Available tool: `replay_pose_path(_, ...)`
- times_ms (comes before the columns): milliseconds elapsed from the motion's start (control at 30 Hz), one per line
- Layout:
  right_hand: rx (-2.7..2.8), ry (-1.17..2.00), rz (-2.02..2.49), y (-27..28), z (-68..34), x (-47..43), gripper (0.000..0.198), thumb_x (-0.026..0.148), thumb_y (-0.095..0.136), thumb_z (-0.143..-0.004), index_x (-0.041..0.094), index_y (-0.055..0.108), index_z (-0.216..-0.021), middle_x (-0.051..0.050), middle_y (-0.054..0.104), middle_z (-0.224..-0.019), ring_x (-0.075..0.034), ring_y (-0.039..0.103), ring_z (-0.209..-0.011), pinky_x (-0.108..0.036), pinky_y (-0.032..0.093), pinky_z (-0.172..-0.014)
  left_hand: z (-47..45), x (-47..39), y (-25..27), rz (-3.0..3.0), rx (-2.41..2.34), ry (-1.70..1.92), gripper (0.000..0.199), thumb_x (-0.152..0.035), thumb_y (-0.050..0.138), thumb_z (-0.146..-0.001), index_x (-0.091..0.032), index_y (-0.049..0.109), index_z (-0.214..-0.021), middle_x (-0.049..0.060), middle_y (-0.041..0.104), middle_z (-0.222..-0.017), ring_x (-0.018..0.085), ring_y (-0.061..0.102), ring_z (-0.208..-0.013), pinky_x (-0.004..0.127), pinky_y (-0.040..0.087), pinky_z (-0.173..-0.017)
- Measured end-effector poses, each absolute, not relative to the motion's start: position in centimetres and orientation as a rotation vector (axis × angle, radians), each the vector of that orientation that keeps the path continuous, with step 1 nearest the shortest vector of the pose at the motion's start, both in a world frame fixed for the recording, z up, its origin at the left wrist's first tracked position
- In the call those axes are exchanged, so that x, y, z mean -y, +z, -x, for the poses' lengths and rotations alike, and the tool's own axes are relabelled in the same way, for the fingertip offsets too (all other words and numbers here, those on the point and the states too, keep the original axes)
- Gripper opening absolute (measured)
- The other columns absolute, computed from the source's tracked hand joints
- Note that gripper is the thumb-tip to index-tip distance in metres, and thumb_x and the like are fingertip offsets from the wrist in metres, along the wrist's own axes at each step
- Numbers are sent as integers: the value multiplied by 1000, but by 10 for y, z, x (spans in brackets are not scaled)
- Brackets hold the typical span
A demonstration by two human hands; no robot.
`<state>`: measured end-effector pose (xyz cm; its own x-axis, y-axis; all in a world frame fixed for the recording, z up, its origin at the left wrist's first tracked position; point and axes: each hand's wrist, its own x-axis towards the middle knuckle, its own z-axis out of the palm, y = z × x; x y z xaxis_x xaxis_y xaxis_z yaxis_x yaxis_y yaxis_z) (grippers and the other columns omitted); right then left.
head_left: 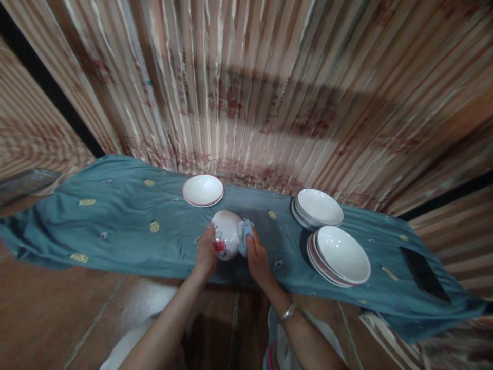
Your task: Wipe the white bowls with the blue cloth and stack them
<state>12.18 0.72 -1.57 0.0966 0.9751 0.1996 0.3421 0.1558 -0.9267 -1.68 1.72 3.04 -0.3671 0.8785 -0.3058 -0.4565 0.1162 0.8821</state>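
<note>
A white bowl (pixel 228 228) with a red flower print is held up over the table, tilted on its side with its foot toward the right. My left hand (pixel 207 253) grips it at the left edge, fingers mostly hidden behind it. In my right hand (pixel 257 255) is a bunched light blue cloth (pixel 245 241), pressed against the foot of the bowl. Just behind the held bowl, a small stack of white bowls with a red rim (pixel 203 190) rests on the cloth-covered table.
Two stacks of bowls stand to the right, a rear stack (pixel 319 206) and a front stack (pixel 344 255). A dark flat phone-like object (pixel 424 274) lies at the right end. The teal tablecloth (pixel 127 221) drapes over the edges. A striped curtain (pixel 246 103) hangs close behind.
</note>
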Motion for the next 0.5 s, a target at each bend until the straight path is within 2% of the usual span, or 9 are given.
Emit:
replay_pose_path(133, 1519, 762, 1352, -28, -113, 8, 59, 45, 33, -102, 15, 36, -153, -14, 44, -155, -24, 40, -145, -46, 35, -119, 14, -23, 25, -290, -1172, 1556, 47, -59, 72, -71, -13, 69, -82, 5, 73, -70, 22, 70, -68, 33, 54, -69)
replay_pose_path(233, 1652, 665, 1301, -35, -115, 15, 57, 38, 33, -103, 17, 30, -156, -13, 41, -157, -23, 38, -146, -45, 37, -118, 14, -26, 25, -211, -1167, 1547, 41, -53, 67, -78, -12, 68, -85, 5, 73, -69, 23, 71, -69, 35, 56, -74)
replay_pose_path(367, 1842, 504, 1206, -28, -129, 15, 52, 26, 32, -103, 20, 34, -155, -12, 49, -151, -22, 47, -140, -42, 44, -114, 15, -29, 28, -159, -1148, 1540, 31, -40, 55, -89, -12, 68, -87, 6, 73, -69, 22, 72, -71, 35, 57, -78)
replay_pose_path(500, 1840, 341, 1248, -7, -144, 7, 47, 26, 34, -102, 21, 48, -147, -10, 49, -152, -22, 46, -140, -40, 45, -113, 19, -30, 27, -172, -1141, 1532, 28, -39, 58, -88, -13, 67, -84, 5, 72, -67, 20, 71, -67, 33, 57, -74)
